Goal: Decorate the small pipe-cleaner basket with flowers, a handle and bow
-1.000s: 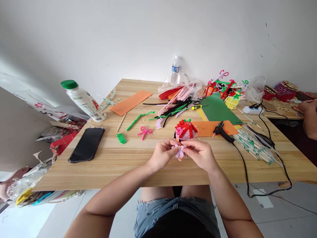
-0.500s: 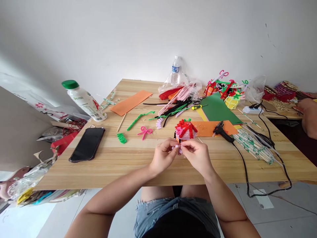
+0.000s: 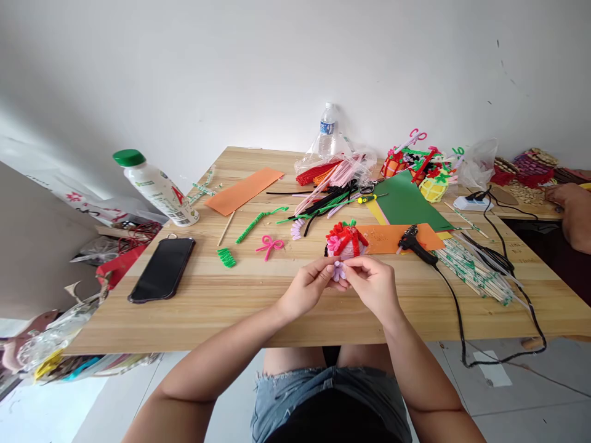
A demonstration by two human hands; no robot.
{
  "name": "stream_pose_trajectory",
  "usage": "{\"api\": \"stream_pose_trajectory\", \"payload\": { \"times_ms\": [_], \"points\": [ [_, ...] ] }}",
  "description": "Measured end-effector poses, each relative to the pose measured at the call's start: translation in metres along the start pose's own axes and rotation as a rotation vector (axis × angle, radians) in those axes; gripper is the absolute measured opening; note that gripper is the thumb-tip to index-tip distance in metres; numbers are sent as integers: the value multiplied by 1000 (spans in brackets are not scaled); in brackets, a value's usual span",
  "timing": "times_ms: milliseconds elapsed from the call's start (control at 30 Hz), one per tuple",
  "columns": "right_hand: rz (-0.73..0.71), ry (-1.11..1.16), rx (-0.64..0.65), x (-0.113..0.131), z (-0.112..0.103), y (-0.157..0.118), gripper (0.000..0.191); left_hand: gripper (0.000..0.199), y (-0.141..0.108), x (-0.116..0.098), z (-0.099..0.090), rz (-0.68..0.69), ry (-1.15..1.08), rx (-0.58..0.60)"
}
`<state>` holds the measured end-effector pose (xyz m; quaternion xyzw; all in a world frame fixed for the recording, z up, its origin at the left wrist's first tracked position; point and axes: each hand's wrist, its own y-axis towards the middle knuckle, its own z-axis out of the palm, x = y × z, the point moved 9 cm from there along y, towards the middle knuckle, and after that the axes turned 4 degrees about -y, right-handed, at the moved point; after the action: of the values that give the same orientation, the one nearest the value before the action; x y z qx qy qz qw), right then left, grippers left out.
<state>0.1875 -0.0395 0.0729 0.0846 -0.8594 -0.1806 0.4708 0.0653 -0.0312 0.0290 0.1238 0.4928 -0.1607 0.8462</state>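
Note:
A small lilac pipe-cleaner flower (image 3: pixel 339 271) is pinched between both hands, just above the table near its front edge. My left hand (image 3: pixel 308 286) is closed on its left side. My right hand (image 3: pixel 373 286) grips the right side with thumb and forefinger. Directly behind the fingers stands a red and pink pipe-cleaner basket (image 3: pixel 347 240) with a pink flower and a green tip. To the left lie a pink pipe-cleaner bow (image 3: pixel 270 247), a green zigzag piece (image 3: pixel 226 258) and a green coiled stem (image 3: pixel 252 228).
A hot glue gun (image 3: pixel 415 245) rests on orange paper (image 3: pixel 383 239), its cord looping over the right edge. Wrapped sticks (image 3: pixel 478 274) lie beside it. A phone (image 3: pixel 161 269) and a white bottle (image 3: pixel 159 191) are at left. Another person's hand (image 3: pixel 572 209) shows far right.
The lilac flower has come into clearer view, its petals now facing up between my fingers. My hands have shifted slightly; the things on the table stay put.

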Motion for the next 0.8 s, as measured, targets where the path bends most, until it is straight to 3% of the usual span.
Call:
{"api": "stream_pose_trajectory", "payload": {
  "times_ms": [200,400,500,667,800],
  "points": [
    [37,43,10,-9,1,-2,8,41,-2,-10,-17,174,288,-131],
    [2,-13,-52,-4,-6,-3,9,32,-12,-27,-12,328,570,-145],
    [-9,-24,-58,-2,-9,-3,10,27,-12,-28,-12,336,551,-160],
    [37,47,-26,-10,-8,1,9,21,0,-19,-15,235,430,-165],
    [55,76,-32,-14,-11,8,9,10,8,-35,-11,347,597,-198]
  ]
}}
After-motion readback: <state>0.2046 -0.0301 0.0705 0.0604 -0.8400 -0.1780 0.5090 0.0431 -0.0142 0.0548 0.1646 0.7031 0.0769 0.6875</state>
